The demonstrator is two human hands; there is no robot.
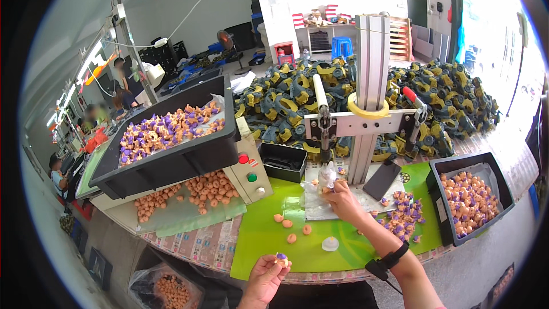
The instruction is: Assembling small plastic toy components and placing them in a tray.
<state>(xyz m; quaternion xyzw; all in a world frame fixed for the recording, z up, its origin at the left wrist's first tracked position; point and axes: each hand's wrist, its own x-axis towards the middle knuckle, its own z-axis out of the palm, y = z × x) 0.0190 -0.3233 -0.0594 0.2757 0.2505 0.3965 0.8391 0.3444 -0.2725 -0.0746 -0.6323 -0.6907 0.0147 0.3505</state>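
Fingers of right hand (342, 195) pinch small orange part (327, 190) directly under press ram (326, 150): pinch risk if lever (319, 98) drops. Left hand (267, 274) grip closed on orange-purple assembled piece (281, 259) near desk (263, 240) edge; could slip to floor. Loose orange pieces (290, 230) may roll.
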